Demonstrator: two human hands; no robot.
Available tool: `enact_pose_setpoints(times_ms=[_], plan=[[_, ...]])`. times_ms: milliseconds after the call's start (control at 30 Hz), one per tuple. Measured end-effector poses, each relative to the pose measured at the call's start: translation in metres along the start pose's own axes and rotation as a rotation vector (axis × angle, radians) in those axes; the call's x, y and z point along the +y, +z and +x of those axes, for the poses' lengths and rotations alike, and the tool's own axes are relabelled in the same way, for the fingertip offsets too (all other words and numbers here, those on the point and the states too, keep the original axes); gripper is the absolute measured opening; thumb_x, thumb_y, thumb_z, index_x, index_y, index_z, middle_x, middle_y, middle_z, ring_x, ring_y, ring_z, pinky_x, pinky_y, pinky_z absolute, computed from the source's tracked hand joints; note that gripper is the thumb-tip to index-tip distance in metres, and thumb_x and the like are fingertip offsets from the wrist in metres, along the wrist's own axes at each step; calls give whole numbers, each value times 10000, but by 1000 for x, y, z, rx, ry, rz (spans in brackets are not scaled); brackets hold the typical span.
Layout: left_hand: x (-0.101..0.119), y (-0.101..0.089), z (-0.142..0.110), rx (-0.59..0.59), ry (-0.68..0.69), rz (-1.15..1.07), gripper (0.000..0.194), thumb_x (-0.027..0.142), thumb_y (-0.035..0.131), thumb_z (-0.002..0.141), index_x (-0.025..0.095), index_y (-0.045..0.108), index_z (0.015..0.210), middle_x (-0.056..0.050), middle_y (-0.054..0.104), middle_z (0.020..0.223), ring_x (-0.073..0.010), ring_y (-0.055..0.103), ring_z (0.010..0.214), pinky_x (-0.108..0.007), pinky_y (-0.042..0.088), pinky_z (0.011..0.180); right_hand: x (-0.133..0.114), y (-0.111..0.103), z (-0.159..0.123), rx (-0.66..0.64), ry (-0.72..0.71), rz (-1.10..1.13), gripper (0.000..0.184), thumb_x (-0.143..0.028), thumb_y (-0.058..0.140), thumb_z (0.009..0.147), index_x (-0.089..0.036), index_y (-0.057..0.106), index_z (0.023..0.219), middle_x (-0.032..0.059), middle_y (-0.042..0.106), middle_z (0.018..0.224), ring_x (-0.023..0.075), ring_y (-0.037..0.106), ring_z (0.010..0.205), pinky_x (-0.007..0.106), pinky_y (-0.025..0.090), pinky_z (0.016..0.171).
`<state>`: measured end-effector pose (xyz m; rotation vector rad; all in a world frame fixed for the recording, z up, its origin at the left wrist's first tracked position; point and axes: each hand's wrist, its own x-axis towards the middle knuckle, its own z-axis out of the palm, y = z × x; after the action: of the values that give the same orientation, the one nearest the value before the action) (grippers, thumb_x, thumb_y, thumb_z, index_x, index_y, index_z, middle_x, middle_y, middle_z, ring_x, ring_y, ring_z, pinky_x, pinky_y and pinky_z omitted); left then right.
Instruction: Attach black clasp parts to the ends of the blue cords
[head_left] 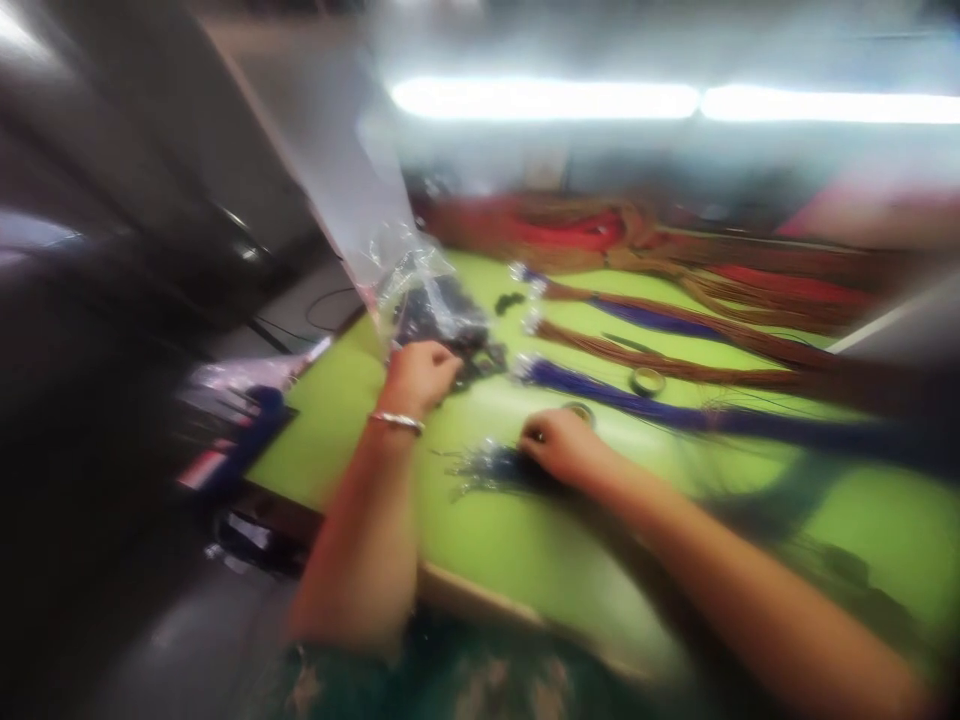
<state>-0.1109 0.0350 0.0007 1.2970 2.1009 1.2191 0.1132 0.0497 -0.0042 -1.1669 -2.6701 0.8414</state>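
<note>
My left hand point(424, 375), with a bracelet at its wrist, is at the mouth of a clear plastic bag point(416, 275). Small dark parts point(480, 360) lie in the bag and spill out beside my fingers. Those fingers are curled closed; what they pinch is hidden. Curled above a bundle of dark wires point(499, 468) with shiny tips is my right hand point(566, 445). Something small and dark shows between its thumb and finger, too blurred to name. A tape roll point(581, 412) sits just behind this hand.
Blue wires point(615, 395) and brown wires point(660, 360) with clear ends stretch rightward over the green table point(480, 545). Another tape roll point(646, 381) lies between them. Red and brown wire bundles point(555, 228) fill the back. A pale upright panel point(330, 150) borders the left.
</note>
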Motion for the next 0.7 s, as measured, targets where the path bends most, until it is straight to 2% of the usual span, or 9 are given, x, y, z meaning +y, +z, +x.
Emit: enact_pose_setpoints(times_ms=[100, 167, 233, 300, 400, 500, 567, 633, 700], plan=[[-4, 10, 0, -102, 157, 257, 77, 184, 716, 562, 201, 700, 635, -35, 628, 606, -180, 575, 605, -291, 454, 653, -4, -8, -6, 136, -29, 65, 129, -155, 540, 727, -163, 660, 683, 33, 673, 700, 128, 550, 638, 235, 370, 600], [-5, 16, 0, -190, 185, 487, 146, 188, 687, 599, 200, 720, 740, -69, 656, 749, -214, 598, 717, -307, 454, 710, -6, -16, -10, 149, 8, 200, 109, -131, 545, 696, -157, 640, 650, 14, 656, 653, 111, 535, 602, 218, 371, 574], [-6, 22, 0, -222, 182, 649, 185, 192, 641, 650, 187, 721, 816, -110, 655, 845, -249, 604, 792, -330, 453, 734, -8, -24, -13, 145, 57, 350, 107, -104, 541, 672, -150, 630, 635, 6, 652, 632, 98, 536, 582, 203, 381, 559], [-5, 25, 0, -227, 181, 700, 190, 190, 614, 675, 175, 721, 831, -131, 649, 855, -271, 604, 821, -345, 453, 739, -8, -32, -16, 169, 94, 480, 116, -100, 534, 670, -142, 642, 669, 8, 655, 634, 91, 542, 572, 197, 397, 558], [-2, 26, -1, -237, 219, 687, 180, 212, 602, 696, 181, 723, 826, -126, 643, 849, -271, 603, 836, -344, 455, 749, -6, -37, -20, 216, 116, 627, 104, -182, 568, 687, -132, 657, 705, 7, 637, 606, 81, 518, 527, 197, 400, 527], [6, 27, -7, -195, 329, 506, 203, 256, 583, 735, 189, 701, 886, -104, 637, 903, -242, 600, 855, -331, 464, 763, 0, -37, -23, 225, 179, 747, 125, -236, 571, 684, -131, 631, 650, 1, 609, 555, 60, 443, 438, 188, 343, 433], [13, 31, -15, -231, 332, 215, 229, 281, 576, 758, 184, 663, 946, -78, 643, 867, -203, 613, 782, -301, 486, 682, 4, -35, -24, 217, 259, 819, 114, -224, 555, 671, -135, 602, 620, -5, 593, 525, 45, 373, 382, 182, 268, 371], [20, 38, -25, -348, 226, -113, 272, 311, 595, 761, 165, 627, 988, -55, 650, 784, -157, 602, 619, -254, 469, 521, 8, -34, -24, 227, 311, 862, 95, -214, 552, 653, -138, 586, 606, -21, 556, 479, 40, 334, 358, 180, 232, 351], [26, 47, -35, -446, 99, -372, 336, 328, 649, 730, 137, 625, 1005, -49, 658, 728, -114, 550, 489, -221, 413, 419, 12, -34, -24, 262, 312, 866, 87, -215, 566, 639, -140, 589, 603, -40, 504, 438, 46, 345, 361, 181, 257, 361]])
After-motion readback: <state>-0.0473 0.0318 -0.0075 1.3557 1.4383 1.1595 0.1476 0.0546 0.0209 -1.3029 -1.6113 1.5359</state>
